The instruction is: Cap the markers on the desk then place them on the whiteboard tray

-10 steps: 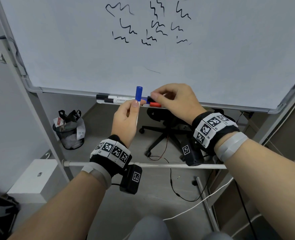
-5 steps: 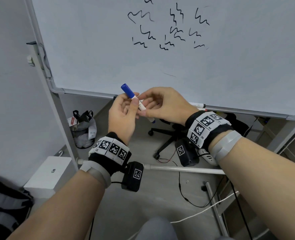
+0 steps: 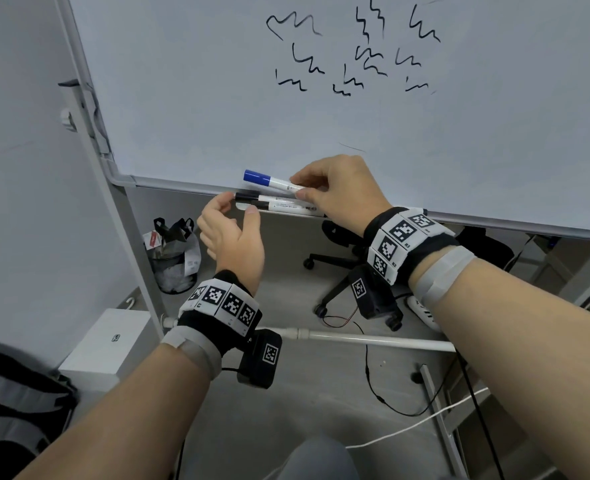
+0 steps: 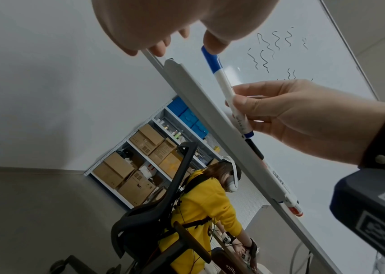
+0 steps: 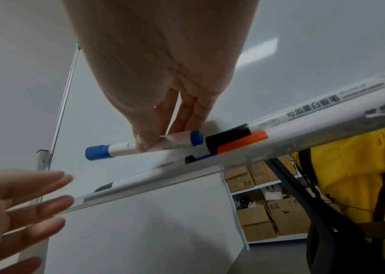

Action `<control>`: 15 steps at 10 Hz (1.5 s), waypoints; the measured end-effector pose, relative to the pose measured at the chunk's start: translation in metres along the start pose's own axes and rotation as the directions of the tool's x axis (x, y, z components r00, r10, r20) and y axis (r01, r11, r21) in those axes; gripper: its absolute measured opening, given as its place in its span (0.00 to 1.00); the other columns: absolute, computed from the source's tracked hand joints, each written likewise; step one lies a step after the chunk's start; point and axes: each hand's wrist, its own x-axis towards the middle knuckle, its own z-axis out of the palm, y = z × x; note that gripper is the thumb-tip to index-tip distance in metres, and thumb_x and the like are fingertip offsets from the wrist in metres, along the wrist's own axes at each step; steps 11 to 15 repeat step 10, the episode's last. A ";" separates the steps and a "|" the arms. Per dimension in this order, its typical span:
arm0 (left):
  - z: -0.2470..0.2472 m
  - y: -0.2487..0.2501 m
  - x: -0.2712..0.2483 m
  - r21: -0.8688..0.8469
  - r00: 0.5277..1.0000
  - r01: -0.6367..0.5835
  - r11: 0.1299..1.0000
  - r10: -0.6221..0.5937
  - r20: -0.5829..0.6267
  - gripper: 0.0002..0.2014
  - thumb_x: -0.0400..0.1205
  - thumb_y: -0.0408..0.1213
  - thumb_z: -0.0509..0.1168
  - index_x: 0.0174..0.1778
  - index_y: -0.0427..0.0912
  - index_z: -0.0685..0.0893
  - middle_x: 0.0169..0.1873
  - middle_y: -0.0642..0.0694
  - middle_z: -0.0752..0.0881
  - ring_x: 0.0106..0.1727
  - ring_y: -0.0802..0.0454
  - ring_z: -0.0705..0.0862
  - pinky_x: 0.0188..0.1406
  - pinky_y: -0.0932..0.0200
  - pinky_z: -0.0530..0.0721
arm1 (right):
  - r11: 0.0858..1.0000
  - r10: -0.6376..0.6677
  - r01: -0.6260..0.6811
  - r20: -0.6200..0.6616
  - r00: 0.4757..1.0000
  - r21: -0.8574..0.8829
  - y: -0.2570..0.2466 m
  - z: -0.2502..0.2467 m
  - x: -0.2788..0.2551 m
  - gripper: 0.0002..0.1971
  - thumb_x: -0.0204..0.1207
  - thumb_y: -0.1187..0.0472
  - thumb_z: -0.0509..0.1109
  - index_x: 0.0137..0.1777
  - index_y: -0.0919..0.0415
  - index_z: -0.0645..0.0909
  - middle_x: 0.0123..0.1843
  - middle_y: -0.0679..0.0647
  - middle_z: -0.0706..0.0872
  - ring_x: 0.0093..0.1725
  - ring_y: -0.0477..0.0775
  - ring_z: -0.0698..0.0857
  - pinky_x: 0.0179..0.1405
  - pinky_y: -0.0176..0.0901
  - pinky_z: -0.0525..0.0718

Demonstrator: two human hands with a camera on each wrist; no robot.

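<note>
A white marker with a blue cap [image 3: 267, 179] lies level just above the whiteboard tray [image 3: 252, 210], pinched by my right hand [image 3: 298, 186] at its rear half. The right wrist view shows this blue marker [image 5: 107, 149] over the tray [image 5: 187, 178], beside a black-capped marker [image 5: 229, 137] and an orange-capped marker [image 5: 240, 142] lying in it. Two black-capped markers [image 3: 273, 203] lie in the tray under the blue one. My left hand [image 3: 233, 216] hovers below the tray's left end, fingers loosely spread, holding nothing. In the left wrist view the blue marker [image 4: 219, 74] crosses above the tray [image 4: 210, 103].
The whiteboard [image 3: 217, 98] carries black scribbles. Below it are a bagged waste bin [image 3: 174, 261], a white box [image 3: 106, 344], an office chair base [image 3: 338, 258], a white crossbar [image 3: 373, 337] and floor cables. A person in yellow [image 4: 201, 204] sits behind, near shelves of boxes.
The blue marker passed from my left hand to my right, which turned it level and brought it over the tray. My left hand let go and opened.
</note>
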 end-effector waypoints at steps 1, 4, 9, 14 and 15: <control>-0.001 -0.001 0.001 0.029 1.000 0.022 0.999 -0.022 0.013 0.25 0.85 0.43 0.66 0.79 0.49 0.70 0.70 0.50 0.71 0.70 0.48 0.74 0.80 0.37 0.65 | 1.000 0.017 -0.017 0.006 1.000 -0.027 0.001 0.003 0.003 0.12 0.79 0.61 0.79 0.60 0.51 0.94 0.45 0.48 0.94 0.43 0.44 0.87 0.49 0.27 0.80; 0.004 -0.009 0.001 -0.026 0.997 0.040 0.999 -0.039 0.073 0.32 0.82 0.46 0.64 0.83 0.49 0.65 0.67 0.56 0.69 0.69 0.53 0.74 0.80 0.37 0.67 | 0.999 0.023 -0.022 0.040 0.999 -0.032 0.004 0.012 0.005 0.11 0.77 0.60 0.81 0.59 0.51 0.95 0.40 0.47 0.92 0.40 0.44 0.87 0.50 0.30 0.81; 0.003 -0.006 -0.001 -0.039 0.996 0.051 0.998 -0.048 0.074 0.29 0.84 0.43 0.65 0.82 0.49 0.66 0.69 0.54 0.69 0.64 0.55 0.75 0.80 0.37 0.68 | 1.000 0.018 -0.019 -0.008 1.000 -0.013 0.006 0.009 -0.001 0.12 0.78 0.60 0.80 0.61 0.53 0.94 0.47 0.49 0.95 0.42 0.42 0.88 0.54 0.28 0.83; 0.003 -0.003 -0.002 -0.033 0.996 0.059 0.998 -0.057 0.073 0.29 0.84 0.43 0.65 0.82 0.50 0.66 0.69 0.54 0.69 0.64 0.55 0.75 0.80 0.37 0.68 | 0.999 0.001 0.003 -0.106 0.994 0.039 0.008 0.004 -0.001 0.10 0.79 0.59 0.79 0.58 0.54 0.95 0.48 0.48 0.95 0.44 0.43 0.89 0.54 0.29 0.85; 0.003 -0.003 -0.002 -0.033 0.996 0.059 0.998 -0.057 0.073 0.29 0.84 0.43 0.65 0.82 0.50 0.66 0.69 0.54 0.69 0.64 0.55 0.75 0.80 0.37 0.68 | 0.999 0.001 0.003 -0.106 0.994 0.039 0.008 0.004 -0.001 0.10 0.79 0.59 0.79 0.58 0.54 0.95 0.48 0.48 0.95 0.44 0.43 0.89 0.54 0.29 0.85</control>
